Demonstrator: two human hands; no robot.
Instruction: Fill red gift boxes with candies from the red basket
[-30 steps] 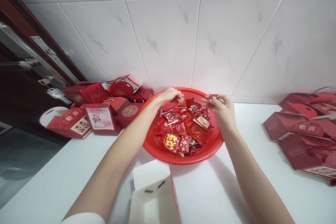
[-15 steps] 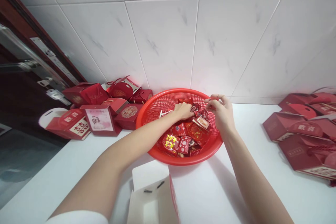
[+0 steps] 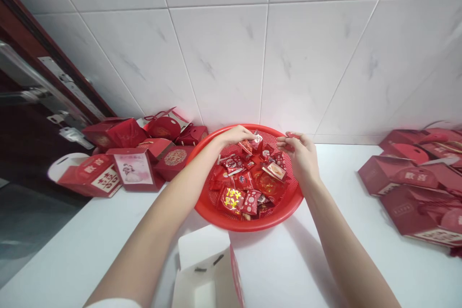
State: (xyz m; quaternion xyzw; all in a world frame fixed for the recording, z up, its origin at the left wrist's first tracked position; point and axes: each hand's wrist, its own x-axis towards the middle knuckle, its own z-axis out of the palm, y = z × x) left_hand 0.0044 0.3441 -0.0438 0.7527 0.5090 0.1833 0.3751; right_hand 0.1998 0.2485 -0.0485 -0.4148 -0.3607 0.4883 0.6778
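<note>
A red plastic basket [image 3: 249, 225] holds several red-wrapped sweets, among them a packet with gold lettering [image 3: 232, 199] and a small cream-coloured packet [image 3: 276, 170]. Over its far side, my left hand [image 3: 236, 135] has closed fingers at a small red wrapped sweet [image 3: 247, 146]; the fingertips are partly hidden. My right hand [image 3: 302, 151] is at the basket's right rim, its fingers pinched around a small red wrapped sweet [image 3: 289, 134]. Nearest to me stands an open white-lined box [image 3: 204, 255], with two dark handle ends showing on its inner wall.
Red gift boxes [image 3: 135, 173] crowd the left of the white table [image 3: 267, 269]. More red boxes [image 3: 418, 187] are piled at the right. A tiled wall [image 3: 220, 62] rises directly behind the basket, and a dark door with keys [image 3: 70, 134] is at the left.
My left hand has shifted left and back from the middle of the sweets, uncovering more of them. My right hand stays near the right rim, still pinching. The view has tilted slightly.
</note>
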